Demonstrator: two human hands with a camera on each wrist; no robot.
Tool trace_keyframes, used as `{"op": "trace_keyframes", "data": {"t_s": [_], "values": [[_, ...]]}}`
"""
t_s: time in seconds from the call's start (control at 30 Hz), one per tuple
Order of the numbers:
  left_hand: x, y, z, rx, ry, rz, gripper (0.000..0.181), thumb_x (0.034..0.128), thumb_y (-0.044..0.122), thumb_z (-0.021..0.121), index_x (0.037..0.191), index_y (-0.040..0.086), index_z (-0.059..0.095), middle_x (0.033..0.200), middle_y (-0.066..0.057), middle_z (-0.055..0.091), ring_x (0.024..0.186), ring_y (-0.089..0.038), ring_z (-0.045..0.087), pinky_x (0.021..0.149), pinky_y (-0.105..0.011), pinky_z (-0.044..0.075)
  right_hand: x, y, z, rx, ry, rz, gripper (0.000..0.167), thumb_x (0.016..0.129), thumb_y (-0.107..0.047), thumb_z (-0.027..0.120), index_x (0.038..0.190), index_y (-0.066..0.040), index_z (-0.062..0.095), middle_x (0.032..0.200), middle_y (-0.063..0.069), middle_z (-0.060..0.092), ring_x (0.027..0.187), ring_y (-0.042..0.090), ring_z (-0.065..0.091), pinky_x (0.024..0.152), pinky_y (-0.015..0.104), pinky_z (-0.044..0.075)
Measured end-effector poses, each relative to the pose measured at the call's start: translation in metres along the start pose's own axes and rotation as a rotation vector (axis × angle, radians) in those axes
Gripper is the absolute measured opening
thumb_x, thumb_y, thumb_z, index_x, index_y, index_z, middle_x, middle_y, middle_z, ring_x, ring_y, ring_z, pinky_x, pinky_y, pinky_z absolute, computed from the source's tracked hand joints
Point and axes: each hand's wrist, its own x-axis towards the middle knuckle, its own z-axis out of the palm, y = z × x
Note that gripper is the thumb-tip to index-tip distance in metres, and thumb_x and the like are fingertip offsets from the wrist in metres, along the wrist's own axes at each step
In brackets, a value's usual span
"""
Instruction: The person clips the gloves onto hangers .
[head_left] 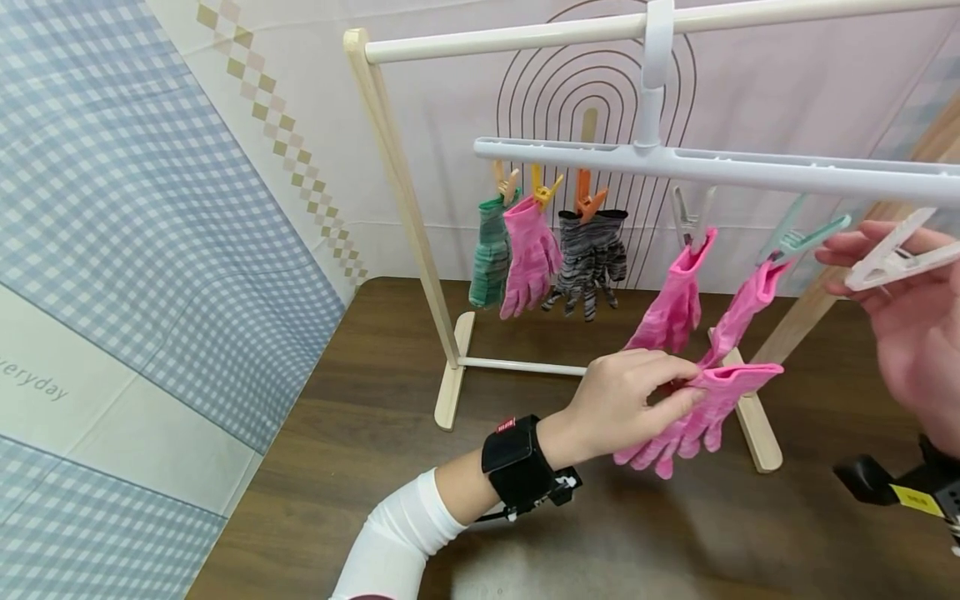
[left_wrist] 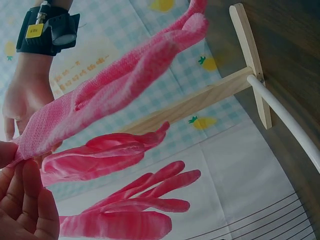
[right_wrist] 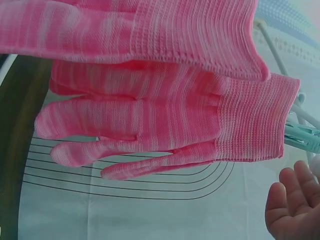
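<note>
My left hand [head_left: 630, 404] pinches a pink knit glove [head_left: 716, 408] near its cuff; the glove's fingers hang down to the lower left. In the left wrist view, thumb and fingertips meet on the cuff of this glove [left_wrist: 100, 105]. My right hand [head_left: 911, 308] is at the far right, behind a white clothespin [head_left: 900, 254] on the hanger, its fingers loosely extended. Whether it touches that clothespin I cannot tell. Beside it, a mint clothespin [head_left: 798, 237] holds a second pink glove [head_left: 750, 304], and a grey-white clothespin [head_left: 690, 218] holds a third [head_left: 678, 296].
A white hanger [head_left: 570, 152] hangs from the rack's white rod [head_left: 510, 40]. Toward its left end hang a green glove [head_left: 491, 254], a pink glove [head_left: 531, 258] and a grey-black glove [head_left: 592, 258]. The rack's wooden foot [head_left: 453, 375] stands on the brown table [head_left: 337, 467].
</note>
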Motion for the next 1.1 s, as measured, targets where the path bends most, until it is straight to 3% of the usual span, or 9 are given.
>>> {"op": "trace_keyframes", "data": {"t_s": [0.13,0.33,0.43,0.67,0.93,1.1], "values": [[0.001,0.0,0.0,-0.006,0.011,0.004,0.016,0.0826,0.024,0.059,0.094,0.017,0.067,0.083,0.012,0.064,0.077,0.006,0.053,0.073,-0.003,0.036,-0.002,-0.001,0.002,0.003,-0.083,-0.053,0.044,0.097,-0.016,0.023,0.12,0.02,0.034,0.112,0.025,0.053,0.106,0.031,0.051,0.082,0.028,0.041],[0.001,0.0,0.001,-0.008,0.029,0.014,0.016,0.082,0.024,0.059,0.094,0.016,0.067,0.084,0.011,0.064,0.076,0.006,0.053,0.075,-0.003,0.036,0.001,-0.002,0.002,0.222,-0.333,-0.094,0.041,0.095,-0.008,0.028,0.12,0.024,0.027,0.112,0.031,0.048,0.107,0.039,0.049,0.086,0.032,0.041],[0.002,0.0,0.001,-0.021,0.035,0.016,0.016,0.0822,0.023,0.059,0.094,0.015,0.067,0.084,0.01,0.065,0.077,0.005,0.054,0.075,-0.003,0.036,0.002,-0.003,0.001,0.282,-0.404,-0.067,0.041,0.093,-0.007,0.032,0.121,0.023,0.027,0.11,0.033,0.049,0.109,0.039,0.047,0.088,0.033,0.039],[0.005,0.002,0.0,-0.038,0.048,0.016,0.017,0.0825,0.023,0.059,0.095,0.015,0.067,0.086,0.009,0.066,0.078,0.004,0.056,0.078,-0.003,0.036,0.003,-0.005,-0.003,0.291,-0.477,0.039,0.04,0.089,0.002,0.034,0.124,0.02,0.029,0.112,0.032,0.05,0.112,0.037,0.045,0.089,0.033,0.037],[0.008,0.003,0.001,-0.05,0.103,0.021,0.017,0.0816,0.022,0.061,0.094,0.012,0.067,0.087,0.007,0.067,0.078,0.002,0.057,0.082,-0.004,0.036,-0.001,-0.009,0.008,0.34,-0.524,0.034,0.047,0.086,0.012,0.032,0.129,0.02,0.017,0.117,0.034,0.046,0.114,0.04,0.043,0.095,0.035,0.035],[0.01,0.004,0.002,-0.038,0.119,0.024,0.017,0.0812,0.022,0.061,0.093,0.013,0.068,0.087,0.007,0.067,0.081,0.002,0.058,0.086,-0.005,0.035,-0.001,-0.008,0.012,0.368,-0.553,0.027,0.045,0.084,0.017,0.034,0.126,0.023,0.021,0.118,0.035,0.044,0.114,0.041,0.043,0.098,0.036,0.035]]}}
